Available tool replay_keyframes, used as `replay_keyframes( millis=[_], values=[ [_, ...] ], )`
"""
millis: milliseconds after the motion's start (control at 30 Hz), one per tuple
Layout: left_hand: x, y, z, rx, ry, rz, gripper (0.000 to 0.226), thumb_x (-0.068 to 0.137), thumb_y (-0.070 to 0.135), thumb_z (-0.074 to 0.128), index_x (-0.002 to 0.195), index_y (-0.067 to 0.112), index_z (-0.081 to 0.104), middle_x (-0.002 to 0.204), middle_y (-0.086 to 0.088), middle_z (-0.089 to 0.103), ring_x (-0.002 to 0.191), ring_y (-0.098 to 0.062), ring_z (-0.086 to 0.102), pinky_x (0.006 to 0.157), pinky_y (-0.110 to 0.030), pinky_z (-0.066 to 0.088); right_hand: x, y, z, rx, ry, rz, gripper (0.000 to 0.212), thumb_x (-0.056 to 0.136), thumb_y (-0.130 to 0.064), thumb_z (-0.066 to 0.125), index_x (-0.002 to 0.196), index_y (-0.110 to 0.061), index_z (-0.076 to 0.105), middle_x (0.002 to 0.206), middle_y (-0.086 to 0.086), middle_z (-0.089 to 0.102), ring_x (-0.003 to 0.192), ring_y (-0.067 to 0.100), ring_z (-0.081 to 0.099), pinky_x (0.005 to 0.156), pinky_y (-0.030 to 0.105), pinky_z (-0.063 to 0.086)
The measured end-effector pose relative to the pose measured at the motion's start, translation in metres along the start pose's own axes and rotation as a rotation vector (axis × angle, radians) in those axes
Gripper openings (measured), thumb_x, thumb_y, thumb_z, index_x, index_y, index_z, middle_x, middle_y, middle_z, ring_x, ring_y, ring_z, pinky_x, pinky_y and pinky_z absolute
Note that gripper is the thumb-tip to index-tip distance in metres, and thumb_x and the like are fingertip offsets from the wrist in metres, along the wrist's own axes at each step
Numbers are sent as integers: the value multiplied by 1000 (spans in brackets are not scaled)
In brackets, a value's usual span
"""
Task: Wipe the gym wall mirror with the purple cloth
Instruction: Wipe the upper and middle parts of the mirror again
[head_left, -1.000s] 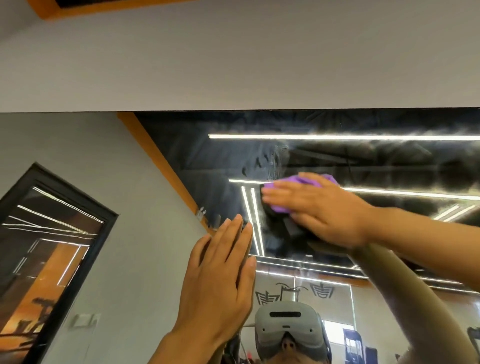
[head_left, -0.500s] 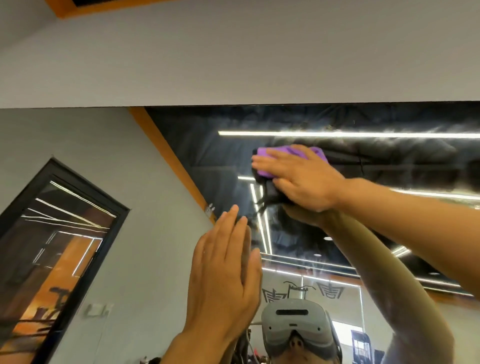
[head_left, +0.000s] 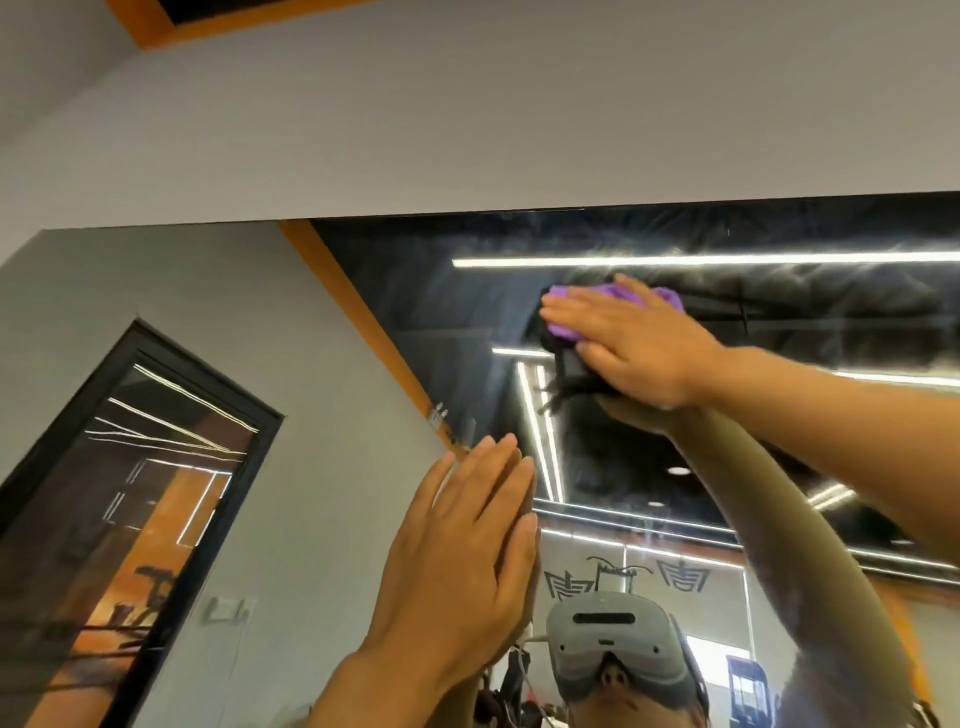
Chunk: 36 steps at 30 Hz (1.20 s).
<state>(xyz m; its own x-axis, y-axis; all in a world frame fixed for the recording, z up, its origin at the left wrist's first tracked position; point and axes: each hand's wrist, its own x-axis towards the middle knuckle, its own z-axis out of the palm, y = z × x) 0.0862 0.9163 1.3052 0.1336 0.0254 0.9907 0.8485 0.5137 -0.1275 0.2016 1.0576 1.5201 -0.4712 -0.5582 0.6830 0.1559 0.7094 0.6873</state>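
- Mirror (head_left: 395, 519) fills the lower part of the head view; its top edge runs just under a plain grey wall (head_left: 467, 130).
- Right hand (head_left: 639, 348) is high on the glass, near the top edge, fingers straight and flat, pointing left.
- Purple cloth (head_left: 563, 330) is pinned between that hand and the glass — bunched, showing above the knuckles and past the fingertips. The grip here is a flat press, fingers extended, not curled round the cloth.
- Right forearm crosses in from the right edge of the view; its reflection meets it at the wrist.
- Left hand (head_left: 462, 566) is lower and to the left, fingers straight and close together, pointing up. It lies flat at the glass — fingertips meet their own reflection — and holds nothing.
- The two hands are well apart, right above left.
- Faint smears and streaks show on the glass around the cloth, across the dark reflected ceiling.
- Reflected in the glass: long bright strip lights (head_left: 675, 260), an orange band (head_left: 363, 332) running diagonally, a dark-framed doorway (head_left: 130, 519) at left, and a grey headset (head_left: 613, 639) at the bottom centre.
- An orange-edged ceiling recess (head_left: 208, 21) sits at the top left of the view.
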Motion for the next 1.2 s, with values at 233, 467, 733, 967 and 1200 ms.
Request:
replay_keyframes(
  millis=[233, 467, 733, 967, 1200],
  values=[
    [-3, -1, 0, 75, 15, 30, 46, 98, 42, 39, 139, 27, 51, 142, 8, 54, 135, -7, 35, 112, -39, 21, -1, -9, 5, -9, 34, 145, 70, 92, -40, 10, 159, -24, 20, 167, -5, 16, 154, 10, 8, 122, 32, -10],
    [-8, -7, -3, -46, -107, -16, 52, 99, 50, 27, 150, 40, 18, 156, 24, 12, 143, 12, 1, 115, -16, 6, -96, -67, 29, 70, -51, -187, 60, 97, -41, 25, 155, -31, 33, 161, -15, 24, 151, 1, 10, 123, 28, -7],
    [0, -6, -18, -123, -209, -88, 50, 104, 36, 36, 153, 35, 25, 160, 21, 19, 146, 3, 15, 113, -10, 11, -118, -58, 27, 117, -108, -380, 50, 102, -32, 32, 150, -27, 46, 159, -15, 35, 149, 2, 22, 124, 34, 7],
    [1, -6, -22, 89, -215, -50, 49, 104, 41, 35, 152, 35, 28, 161, 18, 14, 146, 2, 7, 105, -6, -13, -54, -21, 12, 162, 166, 47, 41, 105, -27, 48, 145, -18, 52, 157, -1, 41, 146, 16, 36, 123, 39, 9],
    [2, 10, -26, 244, -151, -49, 39, 100, 30, 53, 138, 20, 56, 142, 2, 55, 131, -15, 50, 116, -25, 12, -59, -45, 27, -25, 129, 124, 64, 98, -44, 16, 153, -22, 39, 161, -1, 33, 151, 18, 25, 123, 43, 0]
  ],
)
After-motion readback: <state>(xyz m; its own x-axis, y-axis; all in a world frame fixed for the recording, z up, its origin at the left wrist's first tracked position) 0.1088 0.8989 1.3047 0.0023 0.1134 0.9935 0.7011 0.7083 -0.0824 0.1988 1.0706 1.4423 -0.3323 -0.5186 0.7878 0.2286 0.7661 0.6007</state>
